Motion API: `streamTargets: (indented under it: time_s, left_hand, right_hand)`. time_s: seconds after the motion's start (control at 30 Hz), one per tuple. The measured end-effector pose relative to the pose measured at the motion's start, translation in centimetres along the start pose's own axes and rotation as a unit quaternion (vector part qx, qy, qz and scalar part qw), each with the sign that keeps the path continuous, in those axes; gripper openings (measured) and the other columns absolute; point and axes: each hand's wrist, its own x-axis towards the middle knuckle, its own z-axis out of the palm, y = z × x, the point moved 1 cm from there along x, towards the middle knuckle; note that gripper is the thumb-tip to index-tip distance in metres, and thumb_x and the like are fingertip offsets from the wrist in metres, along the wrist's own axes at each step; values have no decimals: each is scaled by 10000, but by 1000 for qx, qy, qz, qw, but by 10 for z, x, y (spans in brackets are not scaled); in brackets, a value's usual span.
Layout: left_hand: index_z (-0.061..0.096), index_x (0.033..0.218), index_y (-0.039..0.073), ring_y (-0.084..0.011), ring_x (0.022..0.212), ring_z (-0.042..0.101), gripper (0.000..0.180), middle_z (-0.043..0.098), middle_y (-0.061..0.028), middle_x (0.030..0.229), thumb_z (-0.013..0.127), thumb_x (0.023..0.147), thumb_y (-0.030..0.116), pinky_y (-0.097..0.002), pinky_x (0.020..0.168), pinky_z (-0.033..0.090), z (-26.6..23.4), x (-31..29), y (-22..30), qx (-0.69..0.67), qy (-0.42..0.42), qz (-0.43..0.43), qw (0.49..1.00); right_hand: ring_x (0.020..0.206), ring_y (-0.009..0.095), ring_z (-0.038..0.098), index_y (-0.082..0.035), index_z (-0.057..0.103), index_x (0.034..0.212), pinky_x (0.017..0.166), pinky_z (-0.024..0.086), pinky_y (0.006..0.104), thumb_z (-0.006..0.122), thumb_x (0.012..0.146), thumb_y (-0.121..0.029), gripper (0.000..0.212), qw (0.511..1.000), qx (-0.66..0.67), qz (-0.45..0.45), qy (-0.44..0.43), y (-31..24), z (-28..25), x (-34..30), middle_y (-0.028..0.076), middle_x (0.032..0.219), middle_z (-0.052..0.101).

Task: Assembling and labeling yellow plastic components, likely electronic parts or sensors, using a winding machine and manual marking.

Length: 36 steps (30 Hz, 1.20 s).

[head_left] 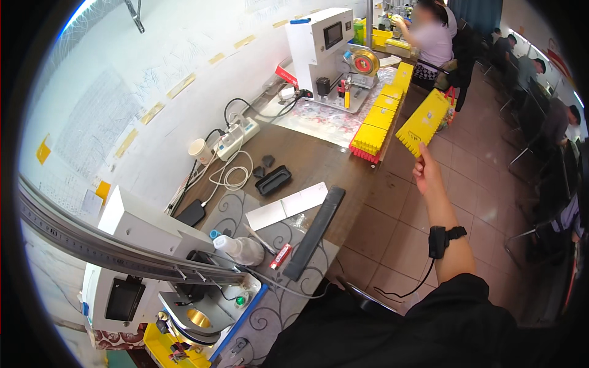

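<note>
Out past the bench's [343, 168] right edge, over the tiled floor [392, 233], the person's right hand [426, 172] is reaching up and away from the body. Its grip is closing on the lower corner of a yellow slotted tray [424, 121], thumb and fingers pinching the toothed edge, so the tray is hanging tilted in the air just above the hand. A black wrist strap [443, 238] with a thin cable [405, 288] trailing down is sitting on the forearm below the hand. The left hand is not showing, so its grip cannot be told.

Just left of the held tray, a row of more yellow trays [383, 109] is lying along the bench's edge, with a red tray [363, 153] under the nearest end. Farther left and above the hand, a white machine [322, 43] with a small screen is standing on the bench.

Below and left of the hand, a long black bar [316, 232] is lying slantwise on the bench beside a white sheet [288, 205]. A small black tray [273, 180], a coiled white cable [236, 175], a power strip [236, 136] and a paper cup [199, 149] are sitting well to the left of the grip. Nearest the body, a second white machine [144, 257] is standing under a grey rail [92, 245].

Another person [432, 37] is working at the far end of the bench, beyond the held tray.
</note>
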Motion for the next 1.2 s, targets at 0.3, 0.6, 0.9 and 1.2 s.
streamTargets:
  time_s: [0.3,0.6,0.9,1.2]
  left_hand:
    - [652,1025,19,-144,798,591,178,648,-71,885,574,948,160,-263,737,458,37,9,70,13,-75,27,997]
    - [594,1141,18,-153,919,606,298,633,-65,992,629,907,199,-287,844,469,107,65,96,-31,-263,176,948]
    - [321,1428,44,-205,1172,508,604,491,-97,1275,601,933,246,-336,968,431,175,99,120,-241,-306,94,916]
    - [469,1306,10,-142,1018,563,417,584,-66,1138,576,961,218,-293,917,457,181,101,111,-267,-323,30,907]
  right_hand:
    - [496,53,424,-98,517,859,445,313,205,708,876,-281,265,997,-75,-27,-1,63,-22,-107,-27,670,483]
    - [597,53,495,-70,530,953,518,402,187,696,886,-140,193,974,-55,90,-199,120,23,-233,15,799,595]
    - [671,31,537,-55,551,1065,559,432,177,731,860,-158,293,904,-149,187,-353,138,31,-262,-5,871,628]
    - [764,38,567,-37,525,1157,656,456,193,711,876,-159,359,871,-187,205,-405,148,26,-273,7,965,644]
